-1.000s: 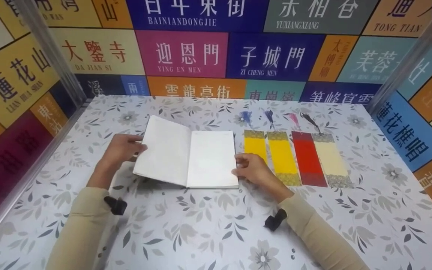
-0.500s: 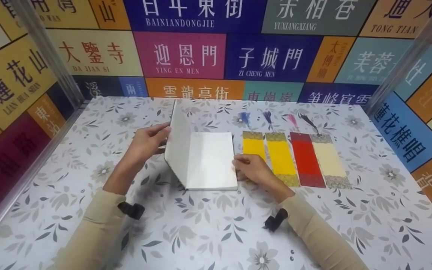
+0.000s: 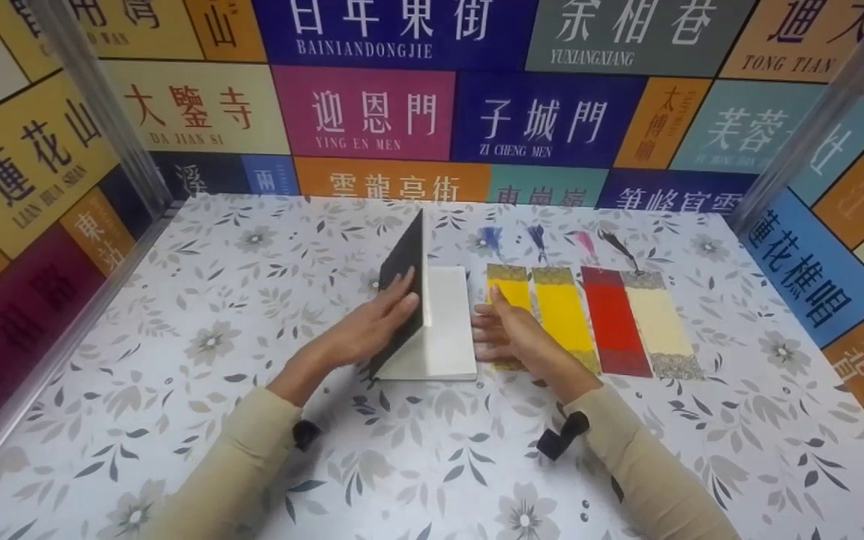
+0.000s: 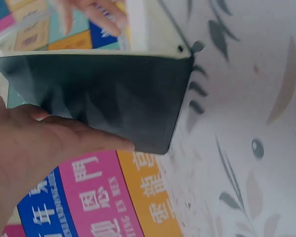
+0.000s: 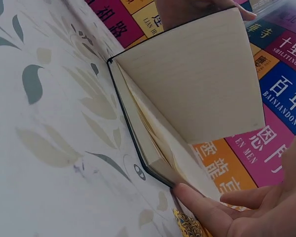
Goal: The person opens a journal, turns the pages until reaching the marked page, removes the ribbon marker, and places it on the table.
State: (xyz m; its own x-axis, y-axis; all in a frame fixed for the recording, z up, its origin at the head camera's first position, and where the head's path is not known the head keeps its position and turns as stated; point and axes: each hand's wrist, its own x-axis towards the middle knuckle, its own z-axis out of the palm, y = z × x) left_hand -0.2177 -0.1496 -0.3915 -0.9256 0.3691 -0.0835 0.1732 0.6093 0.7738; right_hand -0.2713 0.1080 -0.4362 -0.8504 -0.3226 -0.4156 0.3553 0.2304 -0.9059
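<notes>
A black-covered notebook lies on the table, its front cover raised steeply above the blank pages. My left hand presses nearly straight fingers against the outside of that cover. At the notebook's right edge is my right hand, fingers extended and thumb raised; in the right wrist view a fingertip touches the lower corner of the book. The cover's pale inner side faces the right wrist camera. Beneath the right hand, the nearest yellow bookmark is partly hidden.
Right of the notebook lie a second yellow bookmark, a red one and a cream one, tassels pointing away. Panels with printed characters stand behind the floral-covered table.
The cover has swung up from lying open at the left to past upright. My left hand moved right with it, from gripping its edge to pressing its outside. The right hand's fingers have straightened.
</notes>
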